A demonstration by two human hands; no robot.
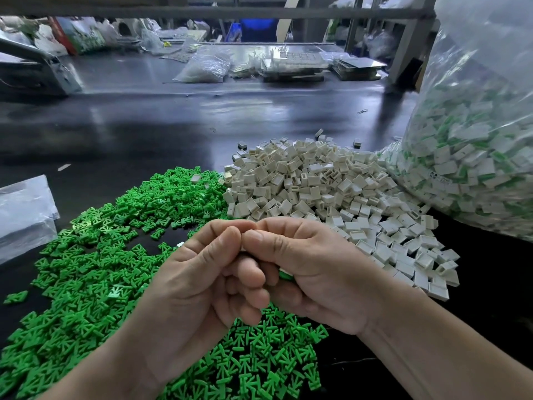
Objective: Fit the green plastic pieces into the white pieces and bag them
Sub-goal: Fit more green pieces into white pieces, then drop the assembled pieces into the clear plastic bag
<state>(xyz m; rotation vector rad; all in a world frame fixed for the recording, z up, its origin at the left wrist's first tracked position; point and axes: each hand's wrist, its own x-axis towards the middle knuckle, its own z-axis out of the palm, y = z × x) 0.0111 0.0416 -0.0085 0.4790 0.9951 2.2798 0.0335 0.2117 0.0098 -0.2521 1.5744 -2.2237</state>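
Observation:
A wide heap of small green plastic pieces (95, 255) covers the dark table on the left and in front of me. A heap of white square pieces (326, 192) lies to its right. My left hand (202, 272) and my right hand (311, 272) are pressed together above the green heap, fingers curled and thumbs touching. A sliver of a green piece (285, 275) shows inside my right hand's fingers. What my left hand holds is hidden. A big clear bag (476, 157) of assembled white and green pieces stands at the right.
A flat clear plastic bag (26, 212) lies at the left edge. The dark table (144, 125) stretches beyond the heaps. Across it sit another clear bag (204, 67), metal trays (294, 62) and a grey frame post (403, 44).

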